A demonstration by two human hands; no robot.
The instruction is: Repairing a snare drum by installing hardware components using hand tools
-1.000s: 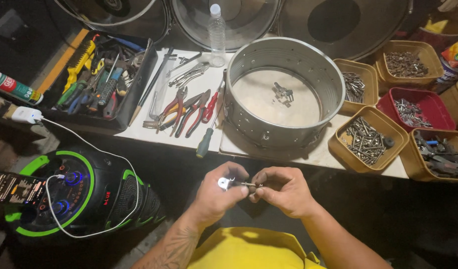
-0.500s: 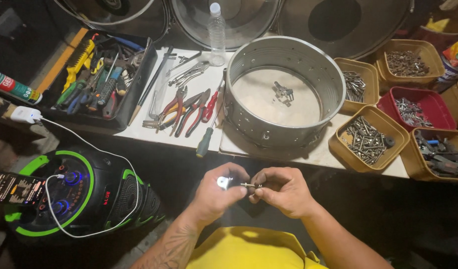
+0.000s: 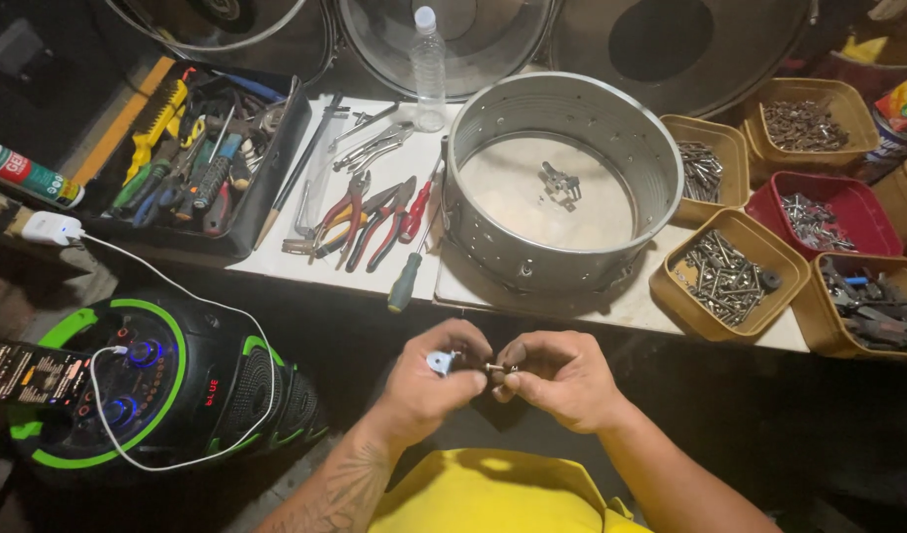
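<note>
Both hands meet below the table's front edge, above my yellow shirt. My left hand (image 3: 436, 382) pinches a small shiny metal bracket (image 3: 440, 361) between thumb and fingers. My right hand (image 3: 557, 378) holds a small screw (image 3: 496, 368) by its end, its tip pointing at the bracket. A round perforated metal drum shell (image 3: 493, 128) lies on the white table just beyond the hands, with a small metal fitting (image 3: 560, 183) inside it.
Pliers and a green-handled screwdriver (image 3: 406, 279) lie left of the shell. A black tool tray (image 3: 266, 188) sits at the far left, and trays of screws (image 3: 727, 274) at the right. A black-and-green speaker (image 3: 148, 390) with a white cable stands at lower left. A plastic bottle (image 3: 428, 67) stands behind.
</note>
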